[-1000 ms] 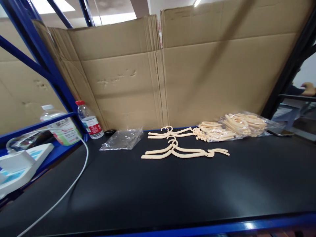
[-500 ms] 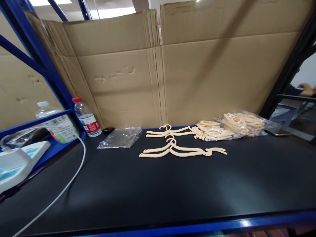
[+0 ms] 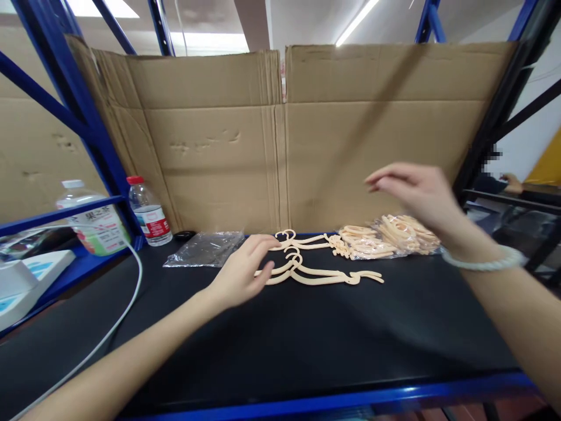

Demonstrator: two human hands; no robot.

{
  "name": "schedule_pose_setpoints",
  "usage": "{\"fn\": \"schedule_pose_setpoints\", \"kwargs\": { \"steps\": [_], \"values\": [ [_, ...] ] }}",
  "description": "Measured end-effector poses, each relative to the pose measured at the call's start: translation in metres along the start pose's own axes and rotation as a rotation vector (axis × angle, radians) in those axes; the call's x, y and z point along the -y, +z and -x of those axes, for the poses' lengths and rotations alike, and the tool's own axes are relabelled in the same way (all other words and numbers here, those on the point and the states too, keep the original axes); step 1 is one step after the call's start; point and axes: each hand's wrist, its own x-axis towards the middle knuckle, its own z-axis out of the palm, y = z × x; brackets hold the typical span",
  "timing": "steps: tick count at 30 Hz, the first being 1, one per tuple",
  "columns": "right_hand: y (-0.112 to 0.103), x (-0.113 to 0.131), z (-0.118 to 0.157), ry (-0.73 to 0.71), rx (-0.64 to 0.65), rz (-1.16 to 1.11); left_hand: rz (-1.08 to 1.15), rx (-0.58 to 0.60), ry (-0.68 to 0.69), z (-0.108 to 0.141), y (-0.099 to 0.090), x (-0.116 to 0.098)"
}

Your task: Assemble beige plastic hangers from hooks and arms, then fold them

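My left hand (image 3: pixel 243 270) reaches in from the left, fingers stretched and thumb apart. It is at the left ends of the cream hangers and hides part of them; whether it touches them I cannot tell. The front hangers (image 3: pixel 319 280) lie flat on the black tabletop (image 3: pixel 307 339), hooks toward the back, with small curved cream pieces (image 3: pixel 368 276) at their right end. More hangers (image 3: pixel 309 244) lie just behind. My right hand (image 3: pixel 409 184) is raised in the air above the bagged hangers (image 3: pixel 405 234), fingers loosely bent and holding nothing visible. A pale bead bracelet (image 3: pixel 486 263) circles that wrist.
A flat clear plastic bag (image 3: pixel 204 248) lies left of my left hand. Farther left stand a red-capped water bottle (image 3: pixel 151 216), a larger labelled bottle (image 3: pixel 99 225) and a white power strip (image 3: pixel 39 280) with a cable (image 3: pixel 131 304). Cardboard (image 3: pixel 210 146) walls the back.
Both my hands have come into view, the left at the hangers' left ends and the right up above the bagged hangers. The camera view has tilted up somewhat. The hangers look unmoved.
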Motion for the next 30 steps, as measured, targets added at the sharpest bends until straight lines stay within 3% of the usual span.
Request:
{"fn": "schedule_pose_setpoints", "kwargs": {
  "steps": [2, 3, 7, 11, 22, 30],
  "values": [
    [0.029, -0.014, -0.001, 0.137, 0.208, 0.032, -0.022, 0.140, -0.172, -0.012, 0.015, 0.030],
    [0.045, -0.023, 0.002, 0.201, 0.355, 0.065, -0.040, 0.151, -0.214, -0.016, 0.022, 0.045],
    [0.101, -0.056, 0.026, 0.214, 0.491, 0.120, -0.094, 0.225, -0.273, -0.021, 0.042, 0.085],
    [0.125, -0.072, 0.045, 0.220, 0.483, 0.224, -0.136, 0.287, -0.279, -0.024, 0.052, 0.095],
    [0.152, -0.087, 0.049, 0.326, 0.385, 0.334, -0.128, 0.389, -0.284, -0.038, 0.071, 0.105],
    [0.151, -0.086, 0.047, 0.438, 0.270, 0.152, -0.075, 0.293, -0.305, -0.042, 0.072, 0.102]
  ]
}}
